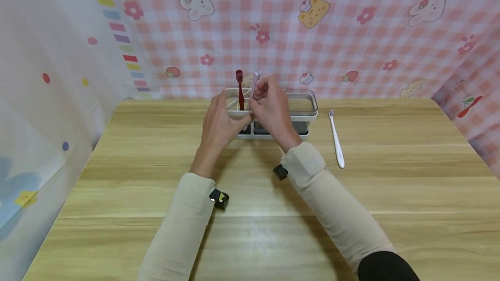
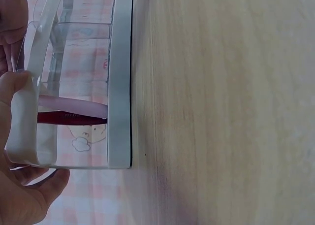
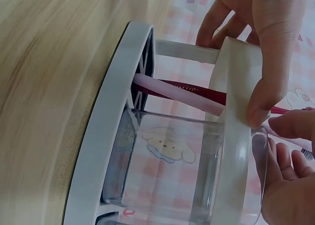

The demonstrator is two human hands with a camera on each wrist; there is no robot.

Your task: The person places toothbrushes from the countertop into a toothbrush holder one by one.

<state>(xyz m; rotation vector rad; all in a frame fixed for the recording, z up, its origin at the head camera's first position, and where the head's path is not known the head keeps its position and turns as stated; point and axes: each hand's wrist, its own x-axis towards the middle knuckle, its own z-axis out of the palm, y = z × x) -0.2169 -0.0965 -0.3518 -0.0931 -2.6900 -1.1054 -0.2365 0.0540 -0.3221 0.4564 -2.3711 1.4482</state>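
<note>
A white toothbrush holder (image 1: 281,137) with an upper ring and a base tray stands at the back of the table. My left hand (image 1: 222,120) grips the ring at its left end, thumb on the front face. With thumb and fingers, my right hand (image 1: 271,107) pinches the upper part of a lilac toothbrush (image 3: 179,94). That brush slants through a slot, its lower end down at the base. Beside it a dark red toothbrush (image 1: 240,92) stands head up in the holder. A clear cup (image 3: 167,156) hangs in the ring just right of the brushes.
To the right of the holder a white toothbrush (image 1: 337,142) lies on the wooden table (image 1: 390,185). A pink checked cloth (image 1: 234,34) hangs right behind the holder. Another clear cup (image 1: 315,103) sits at the holder's right end.
</note>
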